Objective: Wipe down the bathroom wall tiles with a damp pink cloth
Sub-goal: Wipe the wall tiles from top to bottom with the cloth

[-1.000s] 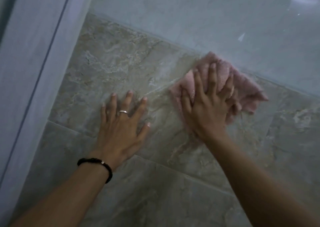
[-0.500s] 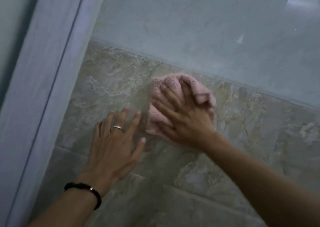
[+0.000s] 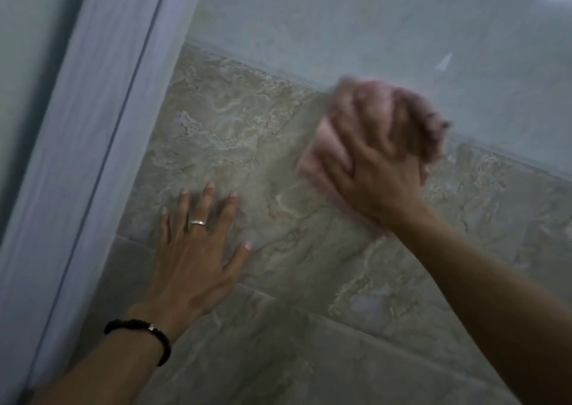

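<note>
The pink cloth is bunched up against the beige marbled wall tile, just under the seam with the pale grey upper tile. My right hand lies over the cloth with bent fingers gripping it; hand and cloth are blurred by motion, and most of the cloth is hidden under the hand. My left hand rests flat on the tile lower left, fingers spread, with a ring and a black wristband.
A pale door or window frame runs diagonally down the left side, close to my left hand. Grout lines cross the beige tiles below both hands. A light reflection shows on the glossy upper tile at top right.
My right hand swept the cloth left toward my left hand, bunching it, and has now swung it back right and up. My left hand stayed flat on the tile.
</note>
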